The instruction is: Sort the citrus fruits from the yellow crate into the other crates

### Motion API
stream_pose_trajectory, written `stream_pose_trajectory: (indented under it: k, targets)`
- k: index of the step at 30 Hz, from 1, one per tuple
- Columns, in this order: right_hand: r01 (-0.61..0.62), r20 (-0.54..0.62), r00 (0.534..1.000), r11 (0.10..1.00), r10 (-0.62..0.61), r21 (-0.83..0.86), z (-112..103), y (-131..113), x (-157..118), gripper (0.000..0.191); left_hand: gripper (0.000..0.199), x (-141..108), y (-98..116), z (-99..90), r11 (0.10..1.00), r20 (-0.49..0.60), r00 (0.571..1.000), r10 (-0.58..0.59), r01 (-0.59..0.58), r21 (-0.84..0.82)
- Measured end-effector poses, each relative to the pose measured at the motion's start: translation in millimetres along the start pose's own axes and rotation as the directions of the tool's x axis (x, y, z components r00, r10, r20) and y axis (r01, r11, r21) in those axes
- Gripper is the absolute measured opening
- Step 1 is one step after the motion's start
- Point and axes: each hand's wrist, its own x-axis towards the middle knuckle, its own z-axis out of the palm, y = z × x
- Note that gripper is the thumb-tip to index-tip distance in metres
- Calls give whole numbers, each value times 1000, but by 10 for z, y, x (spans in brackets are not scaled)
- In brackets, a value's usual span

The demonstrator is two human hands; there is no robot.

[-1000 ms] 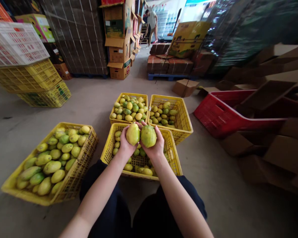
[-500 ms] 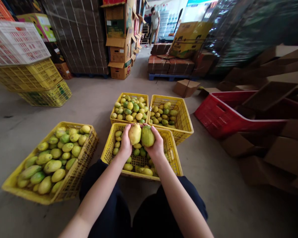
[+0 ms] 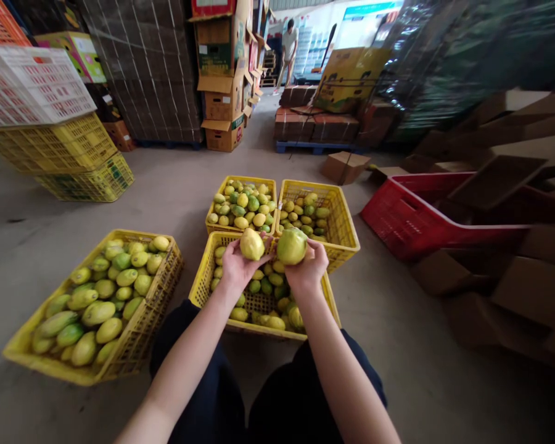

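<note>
My left hand (image 3: 235, 266) holds up a yellow papaya (image 3: 252, 245), its fingers stretching beneath the fruit. Beside it, my right hand (image 3: 311, 271) grips a larger greenish-yellow papaya (image 3: 291, 246). A small gap separates the two fruits. Both hands are above the near yellow crate (image 3: 202, 271), where several more green and yellow papayas (image 3: 268, 285) lie along the sides and part of the bottom shows. My forearms and hands hide some of that crate.
Behind stand a heaped papaya crate (image 3: 208, 225) and a partly filled crate (image 3: 346, 225). A full crate (image 3: 139, 336) is at left; a red crate (image 3: 398, 219) with cardboard at right. Boxes (image 3: 219, 105) and stacked crates (image 3: 74, 148) stand farther back. A person (image 3: 289, 49) is in the background.
My right hand has moved right and turned its papaya, which now shows a yellower side. My left hand has shifted slightly, its fingers opening out under the yellow papaya. The fruits are farther apart.
</note>
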Motion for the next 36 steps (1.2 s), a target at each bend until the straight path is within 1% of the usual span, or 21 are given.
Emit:
stream_pose_trajectory:
  k: [1, 3, 7, 9, 11, 13, 14, 16, 17, 19, 23, 25, 27, 30, 33, 36]
  targets:
    - [-55, 39, 998, 998, 53, 43, -8, -52, 8, 23, 33, -8, 15, 12, 1000, 26, 1000, -2, 3, -20]
    - [-127, 96, 989, 986, 117, 108, -18, -130, 18, 23, 30, -27, 35, 32, 998, 68, 998, -16, 20, -55]
    - [-239, 91, 970, 941, 223, 241, -14, -159, 27, 27, 34, -64, 15, 18, 992, 144, 988, -62, 77, -104]
    - [-283, 87, 959, 918, 270, 278, -11, -132, 30, 30, 26, -67, -7, -9, 991, 161, 986, -38, 58, -119]
    - [-288, 62, 957, 916, 283, 279, -12, -99, 34, 27, 13, -57, -14, -32, 991, 148, 989, -20, 39, -125]
    - [-296, 28, 954, 922, 299, 251, -20, -65, 41, 26, 10, -38, 3, -40, 993, 121, 992, -41, 54, -108]
    - [-312, 28, 949, 921, 314, 232, -26, -48, 46, 28, 10, -27, 19, -39, 993, 111, 992, -58, 68, -96]
    - [-351, 64, 936, 917, 345, 191, -46, -11, 55, 35, 8, -5, 59, -30, 993, 104, 991, -89, 96, -68]
    - [-359, 83, 933, 918, 349, 171, -58, 9, 58, 37, 10, 5, 77, -22, 993, 105, 989, -102, 108, -48]
    - [-345, 94, 938, 928, 335, 142, -79, 46, 62, 37, 18, 19, 102, -5, 994, 108, 988, -114, 113, 15]
    - [-320, 49, 947, 937, 316, 136, -93, 84, 60, 31, 29, 27, 98, 23, 983, 108, 988, -107, 89, 163]
    - [-324, 35, 946, 935, 323, 145, -91, 86, 55, 29, 35, 25, 86, 26, 973, 112, 987, -118, 92, 212]
    - [-319, 39, 948, 938, 316, 133, -89, 86, 49, 29, 39, 22, 80, 19, 966, 90, 988, -125, 100, 238]
    - [-283, 68, 958, 956, 278, 78, -88, 93, 29, 31, 41, 19, 81, 0, 966, 38, 991, -130, 118, 228]
    - [-269, 88, 960, 962, 264, 47, -79, 110, 3, 32, 38, 17, 84, -17, 973, 0, 993, -117, 115, 199]
    - [-278, 77, 959, 959, 274, 48, -62, 127, -10, 33, 31, 21, 89, -30, 988, -106, 993, -61, 75, 132]
